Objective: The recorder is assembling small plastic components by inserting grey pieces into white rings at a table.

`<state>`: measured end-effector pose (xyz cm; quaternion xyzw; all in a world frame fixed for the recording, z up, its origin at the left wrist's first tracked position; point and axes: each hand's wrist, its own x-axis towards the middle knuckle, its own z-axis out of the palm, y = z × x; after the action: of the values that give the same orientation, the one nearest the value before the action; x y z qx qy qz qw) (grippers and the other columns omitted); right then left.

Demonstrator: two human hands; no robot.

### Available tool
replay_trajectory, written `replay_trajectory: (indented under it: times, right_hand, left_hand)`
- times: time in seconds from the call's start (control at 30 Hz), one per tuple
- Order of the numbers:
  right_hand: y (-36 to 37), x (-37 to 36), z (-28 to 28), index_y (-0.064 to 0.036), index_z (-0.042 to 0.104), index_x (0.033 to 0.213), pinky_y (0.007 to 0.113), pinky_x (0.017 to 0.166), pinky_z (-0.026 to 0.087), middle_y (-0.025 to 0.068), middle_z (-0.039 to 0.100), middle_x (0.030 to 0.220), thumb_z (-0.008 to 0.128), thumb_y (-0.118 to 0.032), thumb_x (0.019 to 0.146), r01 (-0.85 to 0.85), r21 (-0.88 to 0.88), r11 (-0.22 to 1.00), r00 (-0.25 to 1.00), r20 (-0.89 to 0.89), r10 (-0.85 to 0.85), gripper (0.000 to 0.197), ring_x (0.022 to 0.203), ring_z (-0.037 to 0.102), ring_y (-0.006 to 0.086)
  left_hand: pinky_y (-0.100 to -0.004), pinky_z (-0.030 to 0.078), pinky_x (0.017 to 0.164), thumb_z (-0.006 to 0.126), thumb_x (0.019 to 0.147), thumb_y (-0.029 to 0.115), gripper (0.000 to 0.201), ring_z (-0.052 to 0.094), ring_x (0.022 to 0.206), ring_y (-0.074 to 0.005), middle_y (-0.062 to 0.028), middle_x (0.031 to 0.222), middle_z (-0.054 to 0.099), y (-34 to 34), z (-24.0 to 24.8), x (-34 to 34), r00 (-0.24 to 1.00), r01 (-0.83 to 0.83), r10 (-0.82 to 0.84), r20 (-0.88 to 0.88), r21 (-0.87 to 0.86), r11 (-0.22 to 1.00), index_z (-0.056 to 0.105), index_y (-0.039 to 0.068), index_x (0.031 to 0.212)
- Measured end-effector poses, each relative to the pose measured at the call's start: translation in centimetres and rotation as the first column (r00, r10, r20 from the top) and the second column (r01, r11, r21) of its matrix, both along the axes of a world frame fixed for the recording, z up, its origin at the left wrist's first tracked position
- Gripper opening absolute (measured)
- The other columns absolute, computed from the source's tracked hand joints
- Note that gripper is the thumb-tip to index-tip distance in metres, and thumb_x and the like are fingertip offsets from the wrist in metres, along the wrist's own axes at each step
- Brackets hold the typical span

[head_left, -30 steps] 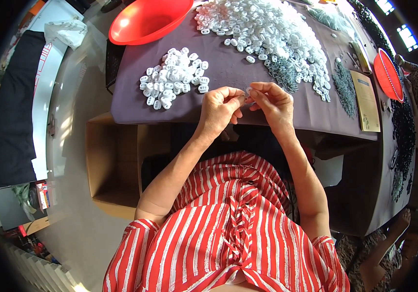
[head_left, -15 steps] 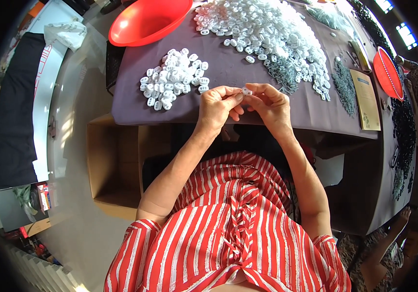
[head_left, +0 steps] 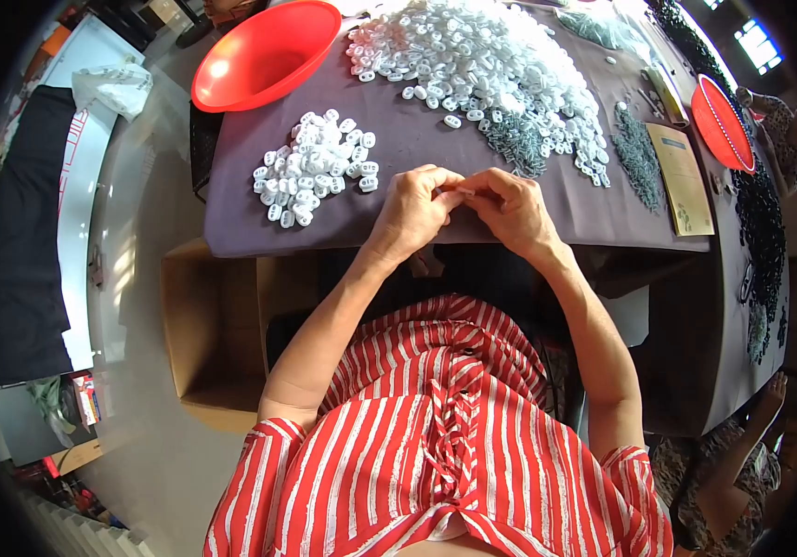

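Note:
Above the table's near edge my left hand (head_left: 414, 212) and my right hand (head_left: 515, 215) meet fingertip to fingertip. Both are closed in a pinch on one small white two-holed cord lock (head_left: 465, 191), which the fingers now mostly hide. To the left of my hands lies a small heap of white cord locks (head_left: 310, 172). Beyond them spreads a much larger heap of white plastic pieces (head_left: 482, 65). A pile of tiny grey metal springs (head_left: 517, 147) lies at its near edge, just past my right hand.
A red basin (head_left: 264, 56) stands at the table's far left. More springs (head_left: 638, 158), a tan booklet (head_left: 680, 181) and a red bowl (head_left: 724, 125) lie to the right. Black pieces (head_left: 765, 251) cover the right side, near another person. A cardboard box (head_left: 217, 325) sits below the table.
My fingers have closed further over the cord lock, which showed its holes before. The view has shifted slightly, so the table's things appear a little further left.

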<state>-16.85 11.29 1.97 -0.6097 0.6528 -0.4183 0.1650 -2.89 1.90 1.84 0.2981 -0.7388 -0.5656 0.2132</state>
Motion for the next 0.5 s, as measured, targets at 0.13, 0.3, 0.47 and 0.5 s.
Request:
replay_trajectory:
  times: [0.13, 0.3, 0.47, 0.5]
  right_hand:
    - [0.1, 0.1, -1.0, -0.0031, 0.064, 0.089, 0.026, 0.061, 0.048, 0.0085, 0.065, 0.08, 0.066, -0.001, 0.074, 0.023, -0.085, 0.996, 0.999, 0.037, -0.02, 0.016, 0.069, 0.062, 0.0155]
    - [0.1, 0.2, -1.2, -0.0052, 0.066, 0.087, 0.028, 0.065, 0.047, 0.0057, 0.064, 0.083, 0.066, 0.001, 0.07, 0.055, -0.2, 0.978, 0.991, -0.108, -0.078, 0.018, 0.076, 0.06, 0.0199]
    - [-0.1, 0.4, -1.7, -0.008, 0.067, 0.085, 0.032, 0.069, 0.047, 0.0048, 0.064, 0.081, 0.066, -0.005, 0.071, 0.084, -0.208, 0.975, 0.992, -0.07, -0.1, 0.015, 0.077, 0.059, 0.0229]
    - [0.0, 0.4, -1.5, -0.008, 0.067, 0.085, 0.032, 0.069, 0.047, 0.0048, 0.064, 0.081, 0.066, -0.005, 0.071, 0.087, -0.203, 0.975, 0.993, -0.062, -0.101, 0.015, 0.076, 0.059, 0.0226]
  left_hand:
    - [-0.0331, 0.049, 0.064, 0.065, 0.076, 0.003, 0.011, 0.064, 0.071, -0.0266, -0.0143, 0.079, 0.064, 0.5, -0.9, -0.2, 0.997, -0.063, 0.052, -0.06, -0.2, 0.978, 0.065, 0.0, 0.086]
    - [-0.0212, 0.041, 0.049, 0.061, 0.081, 0.003, 0.01, 0.05, 0.053, -0.0053, -0.0027, 0.073, 0.059, 0.3, -2.2, -0.6, 0.984, -0.108, 0.024, -0.178, -0.477, 0.872, 0.066, -0.001, 0.089]
    - [-0.0232, 0.045, 0.055, 0.061, 0.081, 0.0, 0.011, 0.058, 0.063, -0.0093, -0.0048, 0.073, 0.06, 0.2, -1.8, -0.2, 0.995, -0.054, 0.026, -0.099, -0.3, 0.952, 0.066, -0.001, 0.091]
    - [-0.0244, 0.046, 0.056, 0.061, 0.081, 0.0, 0.011, 0.059, 0.065, -0.0107, -0.0054, 0.073, 0.06, 0.3, -2.1, -0.3, 0.992, -0.076, 0.036, -0.12, -0.35, 0.934, 0.065, -0.001, 0.091]
